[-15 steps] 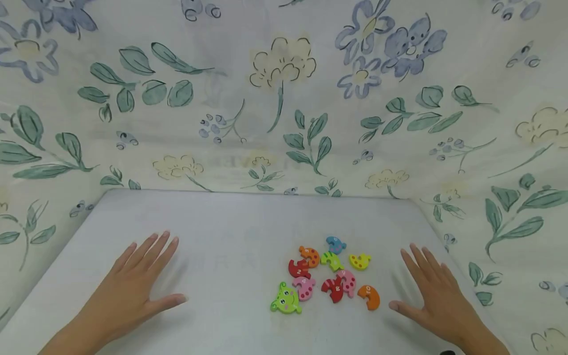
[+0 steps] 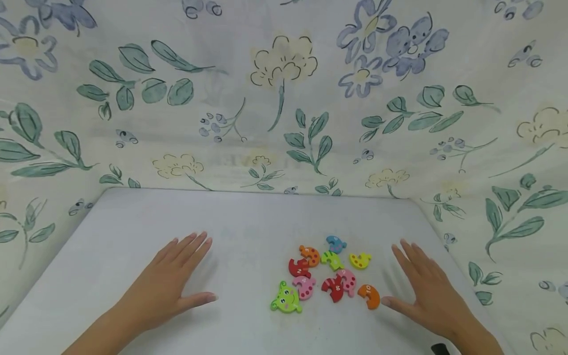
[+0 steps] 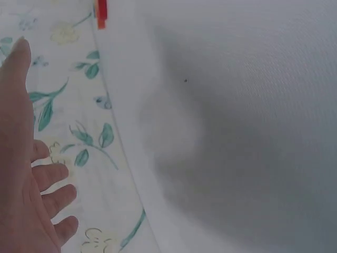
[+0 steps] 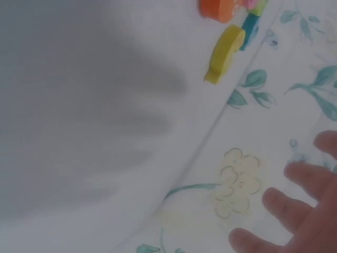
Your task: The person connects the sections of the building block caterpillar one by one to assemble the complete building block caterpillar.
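Several flat, colourful puzzle pieces of a caterpillar lie in a loose cluster right of the middle of the table. A green head piece (image 2: 286,299) with a smiling face is at the near left, beside a pink dotted piece (image 2: 304,287). A red piece marked 8 (image 2: 334,288) and an orange piece marked 10 (image 2: 370,297) lie nearer the right hand (image 2: 428,293). That hand hovers with spread fingers, its thumb tip close to the orange piece. Left of the cluster, the left hand (image 2: 164,281) is held out flat above the table, holding nothing.
The white table (image 2: 239,227) has a floral cloth (image 2: 284,123) behind it and at both sides. At the cluster's far side lie a blue piece (image 2: 336,244) and a yellow piece (image 2: 360,261). A small black object (image 2: 440,349) shows by the right wrist.
The left hand has moved right, towards the pieces. The right hand has shifted slightly left, bringing its thumb closer to the orange piece. The pieces lie as before.
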`<action>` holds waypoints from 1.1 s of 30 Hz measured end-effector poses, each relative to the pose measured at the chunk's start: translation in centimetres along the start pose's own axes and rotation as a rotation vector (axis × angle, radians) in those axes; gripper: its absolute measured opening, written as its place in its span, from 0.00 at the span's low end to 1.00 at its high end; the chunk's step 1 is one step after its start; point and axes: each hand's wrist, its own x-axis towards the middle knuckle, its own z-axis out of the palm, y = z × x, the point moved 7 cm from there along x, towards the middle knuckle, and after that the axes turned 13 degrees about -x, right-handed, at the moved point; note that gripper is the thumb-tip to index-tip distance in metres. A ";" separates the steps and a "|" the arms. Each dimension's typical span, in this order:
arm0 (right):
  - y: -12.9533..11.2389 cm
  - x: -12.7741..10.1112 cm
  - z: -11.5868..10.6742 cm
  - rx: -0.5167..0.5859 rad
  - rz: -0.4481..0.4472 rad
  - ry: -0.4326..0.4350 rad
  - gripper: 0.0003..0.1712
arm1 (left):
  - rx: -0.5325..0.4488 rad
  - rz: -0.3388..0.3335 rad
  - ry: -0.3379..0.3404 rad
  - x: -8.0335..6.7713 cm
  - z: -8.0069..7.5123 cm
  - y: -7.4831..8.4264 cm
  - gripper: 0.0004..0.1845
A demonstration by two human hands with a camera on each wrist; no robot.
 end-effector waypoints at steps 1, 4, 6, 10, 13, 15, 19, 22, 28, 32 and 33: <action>-0.1 0.1 -0.2 0.000 -0.007 0.009 0.68 | -0.006 0.010 0.002 0.2 0.2 0.2 0.57; -0.5 0.5 -0.5 -0.004 -0.025 0.023 0.67 | -0.027 0.025 -0.006 0.9 0.8 0.8 0.56; -0.7 0.7 -0.7 -0.007 -0.032 0.025 0.65 | -0.042 0.025 -0.026 1.3 1.3 1.3 0.56; -1.5 1.2 -1.0 -0.013 -0.050 0.017 0.64 | -0.060 0.036 -0.069 2.4 2.3 2.6 0.54; -2.4 1.7 -1.4 -0.020 -0.063 0.026 0.62 | -0.071 0.069 -0.087 3.3 2.9 3.8 0.51; -2.9 2.0 -1.6 -0.023 -0.071 0.029 0.61 | -0.083 0.092 -0.102 3.9 3.3 4.7 0.48; -4.0 2.6 -1.9 -0.013 -0.087 0.032 0.60 | -0.102 0.105 -0.168 5.1 4.3 6.2 0.42; -4.8 3.1 -2.1 0.000 -0.101 0.029 0.59 | -0.106 0.110 -0.228 5.9 5.2 7.2 0.37; -6.3 4.0 -2.4 0.032 -0.132 0.017 0.56 | -0.106 0.210 -0.258 7.1 6.6 9.6 0.31; -7.2 4.5 -2.4 0.052 -0.156 0.007 0.55 | -0.107 0.264 -0.246 7.6 7.3 10.7 0.30; -7.4 4.6 -2.4 0.055 -0.162 0.002 0.55 | -0.107 0.274 -0.246 7.8 7.5 10.9 0.31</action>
